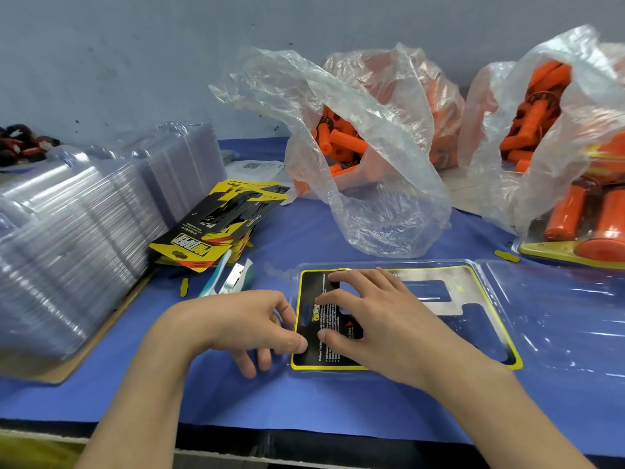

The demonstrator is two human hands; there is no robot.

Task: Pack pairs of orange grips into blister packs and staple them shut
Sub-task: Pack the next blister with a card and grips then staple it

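Note:
An open clear blister pack (554, 319) lies flat on the blue table in front of me. In its left half sits a black card with a yellow border (487, 336). My right hand (378, 319) presses on the card with spread fingers. My left hand (250, 323) touches the pack's left edge with thumb and forefinger, the other fingers curled under. Orange grips (338, 143) fill clear plastic bags at the back. A teal and white stapler (230, 275) lies just left of the pack.
A tall stack of empty clear blisters (77, 231) takes up the left side. Yellow and black cards (216, 228) are heaped beside it. A finished pack with orange grips (581, 225) lies at the right edge. The table's front edge is near my forearms.

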